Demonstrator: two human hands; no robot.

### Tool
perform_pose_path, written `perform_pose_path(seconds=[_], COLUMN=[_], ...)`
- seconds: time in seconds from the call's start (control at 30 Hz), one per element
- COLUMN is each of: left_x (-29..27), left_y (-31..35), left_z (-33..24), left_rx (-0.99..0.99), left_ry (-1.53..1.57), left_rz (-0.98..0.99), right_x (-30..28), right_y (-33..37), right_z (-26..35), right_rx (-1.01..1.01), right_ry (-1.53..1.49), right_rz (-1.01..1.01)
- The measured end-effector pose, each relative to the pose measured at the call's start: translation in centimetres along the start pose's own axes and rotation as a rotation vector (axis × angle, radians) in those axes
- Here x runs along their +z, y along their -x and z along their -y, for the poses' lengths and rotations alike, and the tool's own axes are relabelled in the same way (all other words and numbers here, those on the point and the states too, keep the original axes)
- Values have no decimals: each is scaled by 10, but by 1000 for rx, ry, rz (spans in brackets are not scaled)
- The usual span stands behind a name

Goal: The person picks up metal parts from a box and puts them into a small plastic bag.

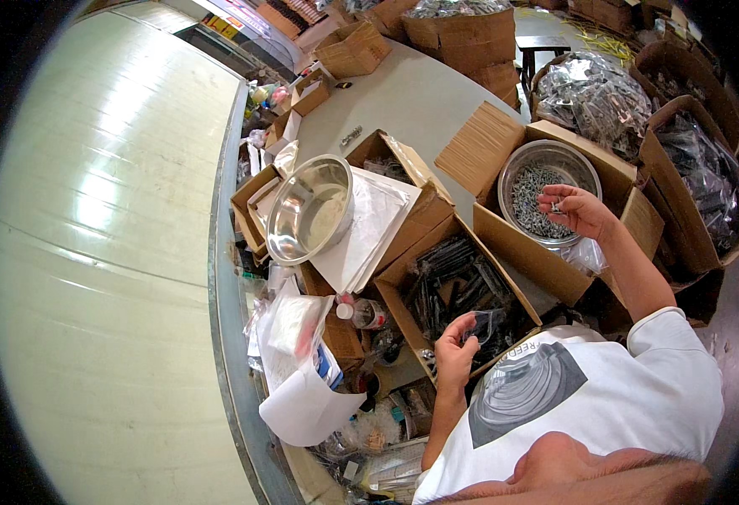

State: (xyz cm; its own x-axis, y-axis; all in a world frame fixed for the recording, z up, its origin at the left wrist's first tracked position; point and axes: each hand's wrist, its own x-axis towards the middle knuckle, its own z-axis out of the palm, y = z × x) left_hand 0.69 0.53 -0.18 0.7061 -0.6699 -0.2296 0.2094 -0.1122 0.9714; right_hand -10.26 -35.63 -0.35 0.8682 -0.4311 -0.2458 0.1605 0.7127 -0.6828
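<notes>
My left hand [456,348] is closed on the edge of a small clear plastic bag [489,322], above an open cardboard box [400,305] of black, bar-shaped parts [453,282]. My right hand [578,210] is over a metal bowl [590,168] filled with small grey screws [531,198]. Its thumb and fingers are pinched together around a few small metal pieces, which look like screws from the same bowl. The bowl stands in an open cardboard box [512,231] with its flaps spread.
An empty steel bowl [289,223] rests tilted on white sheets [378,231] to the left. Below it stands a plastic bottle [368,314] near crumpled paper [319,412]. Boxes of clear-bagged parts [592,97] crowd the far right. A pale panel [117,252] fills the left side.
</notes>
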Motion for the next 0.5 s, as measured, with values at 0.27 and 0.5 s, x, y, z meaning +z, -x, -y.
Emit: perform_pose_path(seconds=[0.27, 0.5], left_x=[2, 0], left_y=[0, -1], left_z=[-1, 2], left_rx=[-2, 4], left_ry=[3, -14], left_rz=[0, 15], right_x=[-7, -12], right_y=[-2, -4], right_z=[-2, -5], right_rx=[45, -1], right_ry=[174, 341], right_rz=[-208, -294])
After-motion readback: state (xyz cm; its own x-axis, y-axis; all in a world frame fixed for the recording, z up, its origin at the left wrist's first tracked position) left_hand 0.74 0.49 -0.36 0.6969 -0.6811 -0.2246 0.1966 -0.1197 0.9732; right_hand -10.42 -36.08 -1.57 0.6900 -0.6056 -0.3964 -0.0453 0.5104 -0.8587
